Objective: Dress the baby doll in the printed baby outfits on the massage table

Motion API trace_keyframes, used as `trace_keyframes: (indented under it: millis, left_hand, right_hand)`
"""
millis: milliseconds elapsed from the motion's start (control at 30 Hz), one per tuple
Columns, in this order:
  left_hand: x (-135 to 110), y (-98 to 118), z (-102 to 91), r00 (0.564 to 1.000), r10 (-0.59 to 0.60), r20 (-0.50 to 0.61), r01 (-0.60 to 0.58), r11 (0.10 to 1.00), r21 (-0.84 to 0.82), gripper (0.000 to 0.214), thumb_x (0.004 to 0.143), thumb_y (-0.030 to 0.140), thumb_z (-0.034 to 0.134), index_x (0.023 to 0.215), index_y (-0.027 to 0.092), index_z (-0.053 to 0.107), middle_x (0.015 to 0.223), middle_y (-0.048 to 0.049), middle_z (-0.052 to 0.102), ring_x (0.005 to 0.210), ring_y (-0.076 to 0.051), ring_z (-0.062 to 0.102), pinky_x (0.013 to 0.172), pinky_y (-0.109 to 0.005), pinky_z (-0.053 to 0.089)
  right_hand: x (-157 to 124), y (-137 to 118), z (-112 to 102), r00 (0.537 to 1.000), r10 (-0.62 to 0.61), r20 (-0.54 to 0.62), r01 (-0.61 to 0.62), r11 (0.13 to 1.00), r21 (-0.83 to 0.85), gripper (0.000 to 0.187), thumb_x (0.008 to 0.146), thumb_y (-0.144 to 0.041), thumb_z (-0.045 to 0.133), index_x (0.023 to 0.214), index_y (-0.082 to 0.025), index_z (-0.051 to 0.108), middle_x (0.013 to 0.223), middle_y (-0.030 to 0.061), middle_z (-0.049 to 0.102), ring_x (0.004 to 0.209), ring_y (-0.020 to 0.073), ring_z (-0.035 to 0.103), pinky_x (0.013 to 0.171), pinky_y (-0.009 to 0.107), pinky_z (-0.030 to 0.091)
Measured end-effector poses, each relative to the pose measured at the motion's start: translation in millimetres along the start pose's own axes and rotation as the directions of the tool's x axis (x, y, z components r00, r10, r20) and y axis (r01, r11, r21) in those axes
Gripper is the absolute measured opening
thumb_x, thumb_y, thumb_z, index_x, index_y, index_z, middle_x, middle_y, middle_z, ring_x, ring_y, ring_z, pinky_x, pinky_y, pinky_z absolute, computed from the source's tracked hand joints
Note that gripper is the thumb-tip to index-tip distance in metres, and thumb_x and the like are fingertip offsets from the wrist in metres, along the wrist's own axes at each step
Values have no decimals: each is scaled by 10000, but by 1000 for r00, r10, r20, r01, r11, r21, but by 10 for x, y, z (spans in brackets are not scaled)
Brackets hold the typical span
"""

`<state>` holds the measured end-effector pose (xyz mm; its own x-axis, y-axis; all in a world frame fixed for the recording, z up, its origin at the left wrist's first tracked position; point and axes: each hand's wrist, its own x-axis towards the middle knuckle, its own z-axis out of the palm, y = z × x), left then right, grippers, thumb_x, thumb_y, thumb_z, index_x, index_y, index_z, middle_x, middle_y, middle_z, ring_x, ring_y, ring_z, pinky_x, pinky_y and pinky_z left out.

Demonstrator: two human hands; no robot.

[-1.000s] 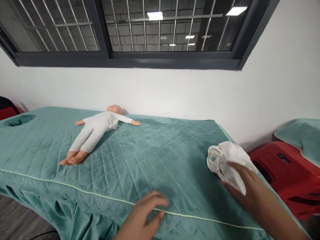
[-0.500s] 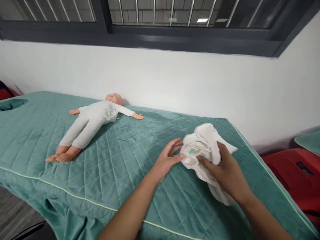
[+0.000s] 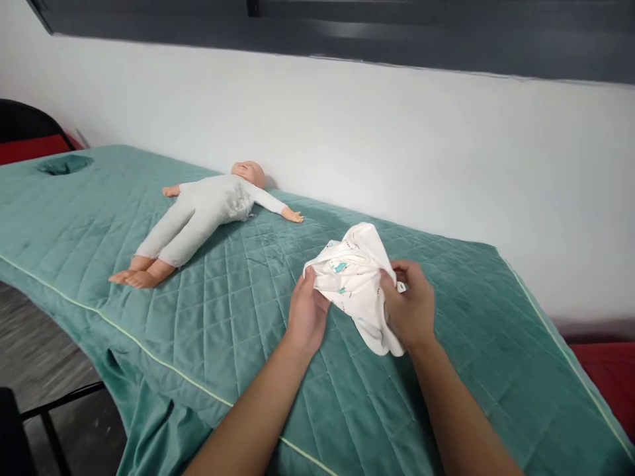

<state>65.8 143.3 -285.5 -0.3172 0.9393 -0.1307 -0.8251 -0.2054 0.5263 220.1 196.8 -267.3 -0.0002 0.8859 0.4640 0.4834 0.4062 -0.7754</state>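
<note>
Both my hands hold a crumpled white baby garment (image 3: 354, 277) with small teal prints, lifted just above the green quilted bed (image 3: 238, 317). My left hand (image 3: 306, 314) grips its left edge with closed fingers. My right hand (image 3: 411, 305) pinches its right side, fingers curled into the cloth. A baby doll (image 3: 203, 211) in a white one-piece lies on its back at the far left of the bed, arms spread, head toward the wall, well apart from my hands.
A white wall (image 3: 397, 145) runs behind the bed under a dark window frame. The bed has a face hole (image 3: 64, 164) at its far left. Something red (image 3: 610, 377) stands beyond the bed's right end. A dark chair frame (image 3: 44, 416) is at the lower left.
My right hand picked the white garment up from the bed's right end and brought it toward the middle. My left hand rose from the near edge and took hold of it.
</note>
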Motion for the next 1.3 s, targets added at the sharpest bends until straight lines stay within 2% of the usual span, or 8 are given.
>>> trace_keyframes:
  millis: [133, 267, 400, 667, 900, 1000, 1100, 1300]
  left_hand:
    - [13, 50, -23, 997, -34, -66, 28, 996, -82, 377, 947, 434, 610, 1216, 183, 692, 1264, -75, 709, 1250, -260, 618, 1072, -378, 498]
    - [41, 106, -51, 989, -102, -105, 83, 982, -168, 371, 990, 423, 502, 1161, 169, 711, 1162, -71, 745, 1223, -252, 629, 1085, -384, 491]
    - [31, 128, -60, 982, -156, -109, 134, 973, -187, 371, 972, 436, 502, 1088, 166, 728, 1056, -71, 761, 1123, -268, 670, 1059, -422, 508]
    - [-30, 85, -18, 992, -106, -73, 96, 988, -120, 397, 949, 471, 582, 1125, 142, 717, 1157, -96, 739, 1170, -272, 657, 1063, -391, 507]
    - [-87, 65, -23, 997, -71, 10, 71, 997, 29, 335, 822, 277, 755, 1132, 162, 700, 1109, -89, 751, 1093, -282, 696, 1026, -415, 517]
    - [-130, 29, -11, 996, -67, 62, 60, 993, 106, 335, 793, 305, 787, 1085, 157, 716, 1059, -91, 761, 1082, -286, 700, 1000, -399, 524]
    - [-161, -2, 12, 996, -50, 75, 37, 986, 160, 340, 765, 350, 813, 1038, 164, 736, 1022, -75, 768, 1093, -283, 696, 988, -376, 525]
    - [-135, -12, 10, 999, 6, 44, -12, 988, 153, 413, 794, 446, 785, 1092, 164, 735, 1059, -81, 764, 1088, -262, 694, 979, -356, 518]
  right_hand:
    - [155, 119, -151, 957, 61, -283, -67, 998, -9, 159, 797, -284, 593, 924, -189, 614, 815, 7, 637, 716, 157, 579, 708, 307, 475]
    - [333, 300, -396, 835, 182, -520, -117, 981, 155, 208, 752, -290, 614, 928, -185, 582, 814, -2, 609, 711, 151, 589, 726, 319, 501]
    - [393, 437, -559, 787, 270, -554, -213, 963, 166, 218, 738, -305, 620, 920, -194, 571, 828, 3, 610, 768, 170, 608, 795, 361, 531]
    - [212, 340, -281, 951, -26, -308, 0, 997, -82, 472, 792, -274, 615, 1252, -176, 569, 1270, 122, 586, 1164, 243, 585, 993, 449, 507]
    - [36, -3, -292, 950, -248, -188, 263, 963, 56, 452, 876, -290, 624, 1319, -250, 544, 1434, 95, 523, 1370, 249, 470, 1127, 482, 425]
    - [-132, -209, -173, 977, -145, 157, 88, 941, 326, 548, 872, -360, 674, 1388, -289, 505, 1506, 69, 480, 1401, 239, 452, 1158, 451, 407]
    - [-232, -301, -55, 903, -41, 429, -115, 937, 331, 622, 822, -393, 734, 1393, -261, 526, 1470, 66, 528, 1364, 252, 486, 1156, 431, 398]
    - [-191, -199, -83, 924, 62, 378, -154, 964, 219, 277, 883, -456, 638, 984, -205, 697, 745, -25, 632, 684, 148, 552, 646, 264, 466]
